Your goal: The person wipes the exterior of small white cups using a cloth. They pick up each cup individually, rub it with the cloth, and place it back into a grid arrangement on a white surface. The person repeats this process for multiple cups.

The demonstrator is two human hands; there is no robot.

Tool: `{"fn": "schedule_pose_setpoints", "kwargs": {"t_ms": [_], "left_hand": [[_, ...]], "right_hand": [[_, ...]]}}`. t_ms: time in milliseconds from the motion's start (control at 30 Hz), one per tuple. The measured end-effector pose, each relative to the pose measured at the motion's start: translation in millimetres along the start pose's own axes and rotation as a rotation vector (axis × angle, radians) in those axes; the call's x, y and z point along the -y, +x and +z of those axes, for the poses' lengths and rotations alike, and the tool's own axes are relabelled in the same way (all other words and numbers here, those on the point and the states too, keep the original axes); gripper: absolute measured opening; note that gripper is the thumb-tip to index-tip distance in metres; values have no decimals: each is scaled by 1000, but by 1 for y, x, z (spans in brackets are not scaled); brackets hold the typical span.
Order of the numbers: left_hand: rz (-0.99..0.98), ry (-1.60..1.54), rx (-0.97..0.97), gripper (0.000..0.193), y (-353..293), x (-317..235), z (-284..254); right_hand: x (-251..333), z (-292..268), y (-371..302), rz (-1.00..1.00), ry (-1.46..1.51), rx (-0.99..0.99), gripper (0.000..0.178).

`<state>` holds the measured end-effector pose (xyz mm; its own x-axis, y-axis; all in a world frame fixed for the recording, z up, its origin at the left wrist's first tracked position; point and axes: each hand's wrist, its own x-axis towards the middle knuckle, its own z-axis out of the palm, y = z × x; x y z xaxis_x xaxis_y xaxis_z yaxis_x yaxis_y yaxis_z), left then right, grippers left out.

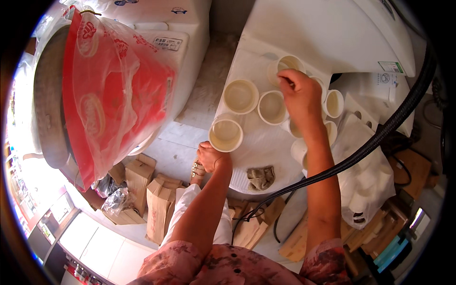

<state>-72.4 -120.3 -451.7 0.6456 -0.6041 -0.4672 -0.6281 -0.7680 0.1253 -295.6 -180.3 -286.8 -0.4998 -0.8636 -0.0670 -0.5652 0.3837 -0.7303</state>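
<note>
Several pale plastic cups or tubs stand on a white curved surface [247, 164]. My right hand [304, 97] is over the far ones, its thumb and fingertips pinched together at the near rim of the far cup [281, 66]. Whatever lies between those fingertips is too small to tell. My left hand [211, 156] is curled at the surface's left edge, just below the nearest cup [226, 136]; its fingers are partly hidden. Between the two hands are an open-topped cup [241, 96] and another cup [272, 108]. More cups are partly behind my right hand and forearm.
A folded grey-brown cloth [261, 178] lies near the front edge. A black braided hose [380, 137] crosses above my right forearm. To the right hangs a white plastic bag [363, 175]. A large red-and-clear bag [114, 90] fills the left; cardboard pieces [161, 204] stand below.
</note>
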Motion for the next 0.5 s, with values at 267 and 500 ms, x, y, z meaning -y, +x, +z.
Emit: {"fn": "schedule_pose_setpoints", "kwargs": {"t_ms": [267, 500], "left_hand": [[-5, 24, 6, 51, 0, 0, 0], [27, -8, -5, 51, 1, 2, 3]], "right_hand": [[27, 58, 0, -244, -341, 49, 16], [14, 61, 25, -262, -472, -28, 11]]}}
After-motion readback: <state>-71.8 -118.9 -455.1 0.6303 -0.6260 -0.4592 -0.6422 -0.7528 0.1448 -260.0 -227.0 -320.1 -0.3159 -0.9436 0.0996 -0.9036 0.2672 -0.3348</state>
